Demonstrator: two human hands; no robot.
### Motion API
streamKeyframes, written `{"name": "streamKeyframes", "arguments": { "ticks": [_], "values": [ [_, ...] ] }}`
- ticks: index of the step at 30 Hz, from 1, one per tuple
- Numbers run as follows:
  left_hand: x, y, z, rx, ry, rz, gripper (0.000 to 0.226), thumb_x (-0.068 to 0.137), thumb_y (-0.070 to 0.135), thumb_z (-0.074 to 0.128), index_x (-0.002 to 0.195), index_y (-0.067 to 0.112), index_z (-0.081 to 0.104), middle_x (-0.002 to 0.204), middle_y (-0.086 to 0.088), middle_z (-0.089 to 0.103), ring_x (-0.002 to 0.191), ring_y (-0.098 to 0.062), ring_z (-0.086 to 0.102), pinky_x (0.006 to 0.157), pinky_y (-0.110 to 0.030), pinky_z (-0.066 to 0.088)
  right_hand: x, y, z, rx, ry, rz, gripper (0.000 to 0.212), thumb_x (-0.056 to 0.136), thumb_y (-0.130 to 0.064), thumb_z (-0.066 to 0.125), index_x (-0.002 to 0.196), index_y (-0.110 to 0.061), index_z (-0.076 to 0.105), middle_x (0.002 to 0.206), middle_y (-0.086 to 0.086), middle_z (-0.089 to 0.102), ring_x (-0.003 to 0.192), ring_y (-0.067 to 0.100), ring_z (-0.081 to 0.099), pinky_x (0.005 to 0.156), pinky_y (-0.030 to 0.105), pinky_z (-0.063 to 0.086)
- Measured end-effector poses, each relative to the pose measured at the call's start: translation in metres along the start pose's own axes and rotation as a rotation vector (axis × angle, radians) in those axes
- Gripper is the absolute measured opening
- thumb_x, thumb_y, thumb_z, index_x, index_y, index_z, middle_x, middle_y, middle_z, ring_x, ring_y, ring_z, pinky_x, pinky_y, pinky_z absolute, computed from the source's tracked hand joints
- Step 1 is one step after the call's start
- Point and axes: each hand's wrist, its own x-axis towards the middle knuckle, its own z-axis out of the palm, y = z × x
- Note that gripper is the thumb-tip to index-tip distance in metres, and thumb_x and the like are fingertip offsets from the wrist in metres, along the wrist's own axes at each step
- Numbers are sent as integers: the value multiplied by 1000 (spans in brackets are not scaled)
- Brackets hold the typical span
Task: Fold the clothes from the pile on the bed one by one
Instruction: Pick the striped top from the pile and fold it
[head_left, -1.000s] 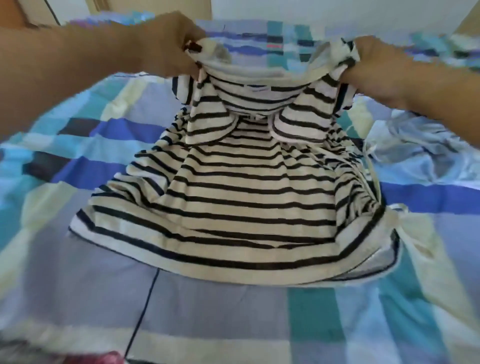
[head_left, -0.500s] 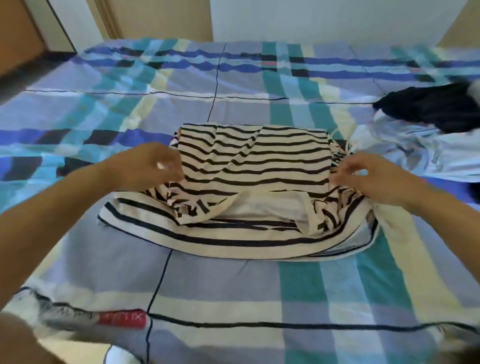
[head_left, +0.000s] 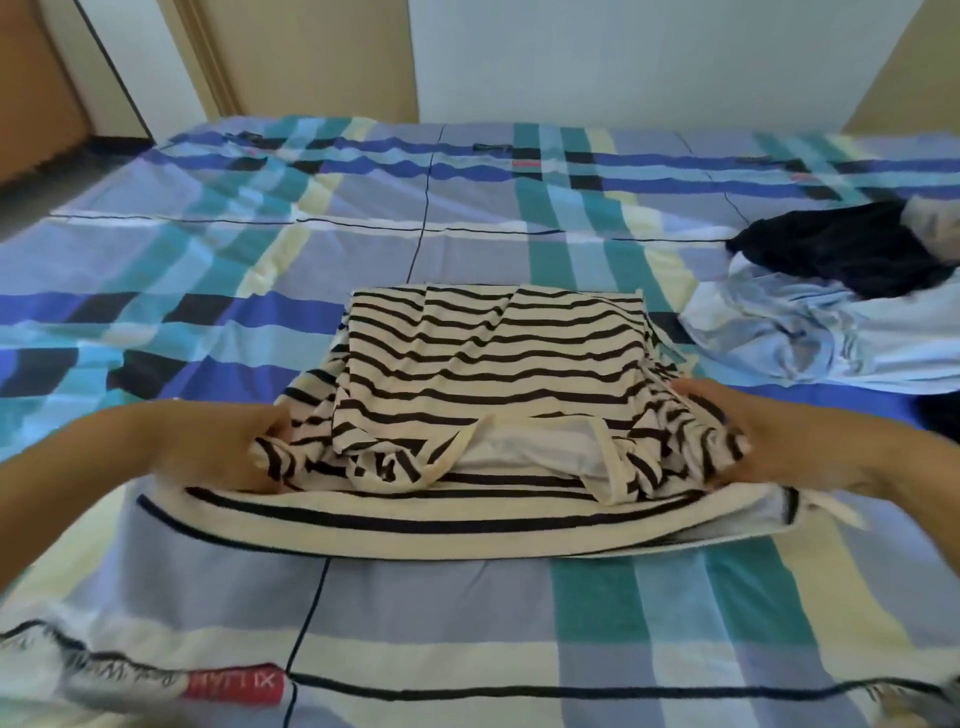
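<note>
A cream shirt with black stripes (head_left: 483, 364) lies folded over on itself in the middle of the bed (head_left: 208, 270). Its top half is doubled toward me, and the neckline faces me. My left hand (head_left: 208, 447) grips the bunched fabric at the shirt's left side. My right hand (head_left: 769, 441) grips the bunched fabric at its right side. The fingertips of both hands are hidden in the cloth. At the right edge of the bed lies the pile: a crumpled light blue garment (head_left: 810, 332) with a dark navy one (head_left: 841, 249) behind it.
The bed carries a checked cover in blue, teal and cream. A white garment with a red label (head_left: 228, 686) lies at the near left edge. A wall and a door frame (head_left: 197, 57) stand behind the bed.
The shirt, held up by its shoulders a second ago, now lies folded in half on the bed. Both hands moved down to its sides and toward me.
</note>
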Motion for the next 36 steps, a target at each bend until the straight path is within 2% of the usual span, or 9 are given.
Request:
{"name": "streamKeyframes", "arguments": {
  "ticks": [2, 5, 9, 12, 16, 21, 26, 32, 36],
  "values": [
    [-5, -16, 2, 75, -129, -25, 74, 60, 92, 58, 117, 46, 48, 112, 18, 63, 103, -9, 61, 94, -30, 49, -13, 9, -9, -176, -122, 122, 112, 61, -51, 90, 136, -69, 9, 142, -17, 50, 122, 3, 56, 99, 22, 47],
    [-14, -15, -2, 7, 15, -78, 56, 67, 86, 56, 92, 36, 57, 100, 9, 63, 92, -11, 63, 84, -31, 54, -15, 4, -14, -157, -33, 246, 99, 46, -76, 81, 132, -53, 39, 109, -6, 67, 98, 17, 68, 84, 32, 55],
    [9, 16, -18, -495, 555, -25, 32, 88, 54, 61, 85, 22, 60, 83, -2, 69, 75, -20, 64, 70, -33, 47, 10, -21, -15, 58, 463, 90, 38, 82, -45, 75, 106, -18, 64, 80, 1, 65, 74, 19, 63, 63, 29, 44],
    [28, 45, -22, -768, 351, -52, 36, 88, 46, 68, 101, 16, 54, 77, -10, 70, 59, -24, 65, 65, -37, 56, 26, -46, 2, 328, 288, 99, 36, 86, -37, 75, 108, -14, 58, 83, 10, 65, 65, 19, 64, 59, 33, 55],
    [29, 72, -17, -511, 265, 8, 60, 81, 50, 74, 119, 22, 37, 87, 3, 60, 64, -11, 60, 55, -22, 45, 27, -59, 28, 127, 165, 38, 53, 80, -49, 77, 118, -31, 45, 87, -1, 56, 52, 4, 58, 53, 24, 52],
    [6, 86, -8, -322, 268, 160, 59, 70, 62, 77, 110, 38, 42, 103, 14, 55, 88, -4, 53, 72, -22, 44, 24, -56, 49, -96, 176, -90, 69, 68, -52, 85, 121, -42, 43, 124, -3, 49, 104, 14, 54, 87, 31, 47],
    [2, 98, 15, -377, 335, 115, 65, 71, 61, 77, 117, 32, 42, 117, 11, 47, 103, -10, 49, 85, -23, 40, 31, -61, 53, -29, 171, -144, 50, 69, -23, 86, 107, -41, 59, 114, -12, 57, 100, 8, 56, 80, 21, 47],
    [-9, 82, 0, -592, 335, 199, 63, 74, 10, 78, 119, 34, 41, 114, 7, 56, 93, -13, 60, 78, -26, 53, 13, -51, 20, 41, -29, -164, 64, 72, 0, 80, 119, -39, 60, 98, -14, 64, 65, -9, 57, 62, 10, 44],
    [-29, 50, -5, -294, 151, 110, 72, 71, 34, 84, 121, 40, 32, 111, 13, 52, 90, -9, 61, 74, -19, 50, -12, -27, 0, 56, -117, -60, 76, 74, -8, 84, 126, -49, 45, 96, -19, 62, 73, 5, 64, 73, 25, 54]
  ]
}}
